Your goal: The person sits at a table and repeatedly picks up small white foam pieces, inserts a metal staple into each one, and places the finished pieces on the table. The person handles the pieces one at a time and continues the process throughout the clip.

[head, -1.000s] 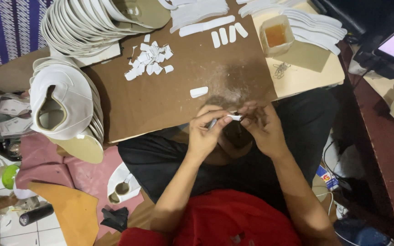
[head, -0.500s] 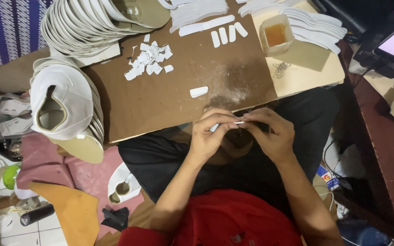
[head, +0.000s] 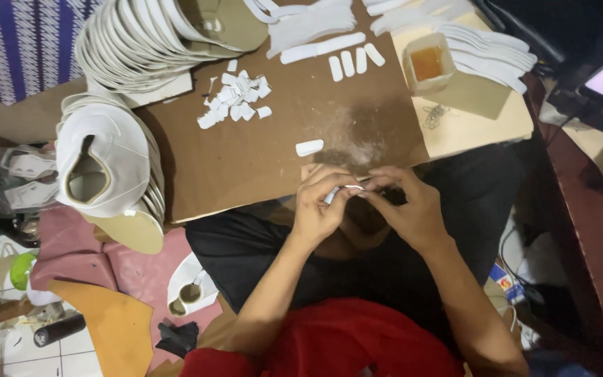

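Apparently both hands, the left hand (head: pixel 319 209) and the right hand (head: pixel 410 206), pinch one small white strip (head: pixel 352 188) between the fingertips, just over the near edge of the brown board (head: pixel 273 153). Another white piece (head: pixel 309 147) lies near, a glue cup (head: pixel 427 63) further back, stacked shoe uppers (head: pixel 106 167) at left.

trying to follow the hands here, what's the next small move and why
Probably finishing the peel or fold of the small white strip pinched between the left hand and right hand, then laying it on the brown board, where a loose white piece already lies.
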